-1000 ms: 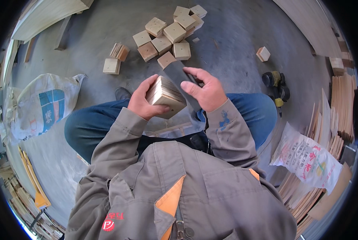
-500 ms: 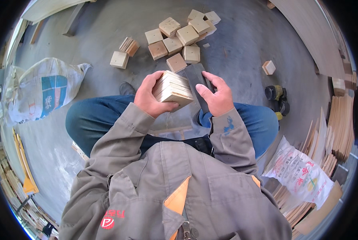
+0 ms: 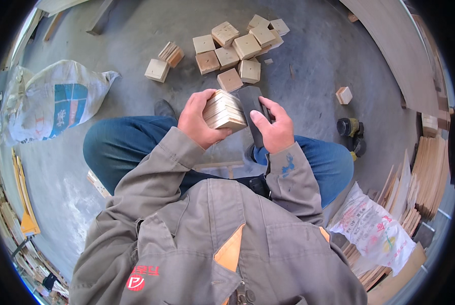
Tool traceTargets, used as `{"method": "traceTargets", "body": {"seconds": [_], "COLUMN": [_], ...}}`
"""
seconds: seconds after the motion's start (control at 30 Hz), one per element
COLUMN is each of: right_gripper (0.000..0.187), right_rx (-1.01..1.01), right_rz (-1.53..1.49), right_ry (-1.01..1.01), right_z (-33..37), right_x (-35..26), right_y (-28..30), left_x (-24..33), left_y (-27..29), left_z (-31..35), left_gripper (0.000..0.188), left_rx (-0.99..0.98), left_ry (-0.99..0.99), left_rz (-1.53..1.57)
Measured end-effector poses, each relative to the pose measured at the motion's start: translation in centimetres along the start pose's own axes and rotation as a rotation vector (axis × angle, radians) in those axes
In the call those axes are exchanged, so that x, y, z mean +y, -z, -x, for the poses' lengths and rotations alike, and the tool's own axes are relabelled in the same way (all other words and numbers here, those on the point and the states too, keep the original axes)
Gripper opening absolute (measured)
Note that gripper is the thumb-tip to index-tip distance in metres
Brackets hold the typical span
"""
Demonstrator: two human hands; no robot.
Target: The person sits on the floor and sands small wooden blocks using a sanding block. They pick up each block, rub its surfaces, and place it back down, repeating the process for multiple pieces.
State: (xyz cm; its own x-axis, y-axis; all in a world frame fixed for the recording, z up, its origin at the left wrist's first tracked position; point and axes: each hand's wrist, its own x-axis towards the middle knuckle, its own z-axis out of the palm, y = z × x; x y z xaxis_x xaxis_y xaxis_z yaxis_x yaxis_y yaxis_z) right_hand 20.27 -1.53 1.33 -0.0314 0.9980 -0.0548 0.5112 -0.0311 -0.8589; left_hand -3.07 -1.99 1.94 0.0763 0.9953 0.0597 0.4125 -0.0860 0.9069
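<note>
The left hand (image 3: 199, 121) is curled partway closed around a layered wooden block (image 3: 223, 112), thumb along the near side and fingers over the far side. The block is held up above the floor (image 3: 309, 81), between the person's bent knees, its striped edges showing. The right hand (image 3: 275, 124) grips a dark bar (image 3: 253, 112), thumb on its upper face and fingers bent at its right edge. The bar stands tilted just beside the block's right side; whether the two touch is hard to tell.

Beyond the hands, a cluster of blocks (image 3: 247, 47) lies on the floor, with two more blocks (image 3: 157, 70) to its left. Off to the right are a lone block (image 3: 344, 95) and a black-and-yellow tool (image 3: 357, 131). A white bag (image 3: 85, 89) lies at left.
</note>
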Motion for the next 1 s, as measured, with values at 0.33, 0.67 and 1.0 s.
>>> {"method": "traceTargets", "body": {"seconds": [0.33,0.67,1.0], "right_gripper": [0.052,0.048,0.050], "right_rx": [-0.105,0.138,0.111], "right_rz": [-0.141,-0.337,-0.589], "right_ry": [0.007,-0.218,-0.285], "right_z": [2.3,-3.2,-1.5], "right_x": [-3.3,1.7,0.7], "right_y": [-1.9,-3.0,-2.0], "left_x": [-1.1,1.4,-1.5], "left_y": [-0.7,-2.3,-1.2], "left_z": [0.5,2.3,1.1], "left_gripper": [0.082,0.076,0.086], "left_rx": [0.135,-0.070,-0.025], "left_ry": [-0.053,-0.228,0.136], "left_rz": [-0.221,-0.131,0.011]}}
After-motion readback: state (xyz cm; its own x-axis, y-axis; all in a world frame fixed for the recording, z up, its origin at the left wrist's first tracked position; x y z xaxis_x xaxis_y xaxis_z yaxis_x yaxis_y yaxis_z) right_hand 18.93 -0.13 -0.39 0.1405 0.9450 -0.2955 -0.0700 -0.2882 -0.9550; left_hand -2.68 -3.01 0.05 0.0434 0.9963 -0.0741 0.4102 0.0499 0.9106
